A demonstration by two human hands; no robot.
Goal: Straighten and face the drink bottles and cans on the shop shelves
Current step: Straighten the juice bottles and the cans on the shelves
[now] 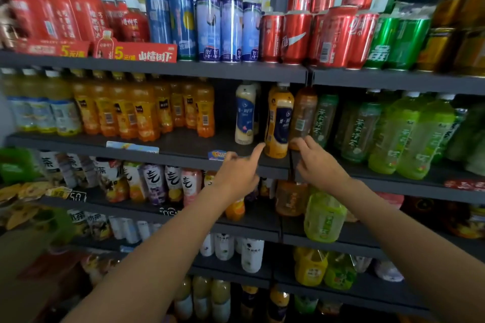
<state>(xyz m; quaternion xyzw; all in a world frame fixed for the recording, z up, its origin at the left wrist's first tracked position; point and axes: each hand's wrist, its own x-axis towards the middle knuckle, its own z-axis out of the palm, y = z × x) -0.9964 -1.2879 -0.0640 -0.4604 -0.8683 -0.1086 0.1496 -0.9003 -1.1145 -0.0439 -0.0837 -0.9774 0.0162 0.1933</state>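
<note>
An orange bottle with a dark blue label (278, 120) stands near the front edge of the second shelf (183, 160), its label turned partly to the left. My left hand (240, 173) reaches up with the index finger stretched out, its tip touching the bottle's lower left side. My right hand (319, 162) is just right of the bottle, fingertips at the base of a brown tea bottle (304, 115); I cannot tell whether it grips it. A cream bottle with a blue label (244, 113) stands upright to the left.
Orange juice bottles (141, 110) fill the shelf's left part, green tea bottles (393, 131) its right. Red cans (315, 34), blue cans (210, 29) and green cans (399, 42) stand on the shelf above. More bottles sit on the lower shelves beneath my arms.
</note>
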